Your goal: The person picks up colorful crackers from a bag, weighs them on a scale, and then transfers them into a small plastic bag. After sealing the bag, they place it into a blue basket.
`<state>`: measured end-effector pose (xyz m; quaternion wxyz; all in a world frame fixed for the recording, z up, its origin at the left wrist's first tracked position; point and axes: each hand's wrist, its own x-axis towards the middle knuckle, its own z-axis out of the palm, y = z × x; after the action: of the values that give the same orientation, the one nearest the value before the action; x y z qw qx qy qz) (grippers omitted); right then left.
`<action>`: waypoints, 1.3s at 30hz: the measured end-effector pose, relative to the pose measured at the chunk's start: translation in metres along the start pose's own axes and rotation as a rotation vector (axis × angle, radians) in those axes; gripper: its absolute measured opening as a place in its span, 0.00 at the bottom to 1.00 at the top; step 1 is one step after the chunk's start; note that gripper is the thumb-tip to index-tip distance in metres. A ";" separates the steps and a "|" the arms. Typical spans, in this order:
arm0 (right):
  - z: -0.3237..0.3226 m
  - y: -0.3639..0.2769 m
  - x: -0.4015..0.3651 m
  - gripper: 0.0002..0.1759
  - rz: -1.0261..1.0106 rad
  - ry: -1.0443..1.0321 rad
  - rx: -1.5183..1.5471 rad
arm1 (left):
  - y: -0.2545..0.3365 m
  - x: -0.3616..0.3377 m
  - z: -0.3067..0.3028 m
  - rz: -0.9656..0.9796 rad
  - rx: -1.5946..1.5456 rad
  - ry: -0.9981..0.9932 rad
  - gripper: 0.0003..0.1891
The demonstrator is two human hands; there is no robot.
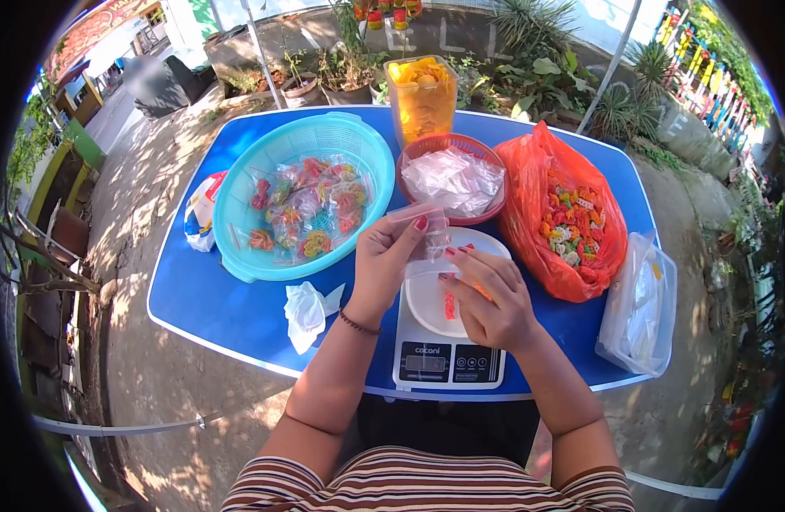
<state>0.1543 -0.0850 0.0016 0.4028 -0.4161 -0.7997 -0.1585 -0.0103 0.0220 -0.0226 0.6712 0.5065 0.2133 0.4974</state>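
My left hand (392,252) pinches a small clear plastic bag (431,235) between thumb and fingers, above the scale's plate. Close by on the right is my right hand (495,299), its thumb and fingers bent and apart, the fingertips near the bag's lower edge. Something orange shows in the gap between that thumb and forefinger; whether it is held I cannot tell. Below both hands stands a white kitchen scale (407,341) with a white plate (425,312) on top. A pinkish-red snack piece (450,305) lies on the plate, partly beside my right thumb.
A turquoise basket (230,247) at left holds several filled packets. Behind the scale are a red basket (407,188) of clear bags and a tub of orange chips (422,98). At right sit a red bag (529,230) of colourful snacks and a plastic box (631,333). White plastic (305,314) lies left.
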 end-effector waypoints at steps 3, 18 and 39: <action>0.004 0.011 -0.018 0.16 0.075 0.184 0.004 | 0.008 -0.001 0.002 -0.034 -0.004 0.019 0.17; 0.007 0.020 -0.021 0.16 0.212 0.122 0.056 | -0.007 -0.011 0.008 0.282 0.302 0.045 0.12; 0.008 0.004 -0.020 0.24 0.348 -0.261 0.005 | 0.018 -0.010 -0.005 0.897 1.076 -0.099 0.13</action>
<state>0.1600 -0.0886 -0.0187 0.3183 -0.5639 -0.7615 -0.0293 -0.0265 0.0152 -0.0106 0.0664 0.8296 0.1694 0.5279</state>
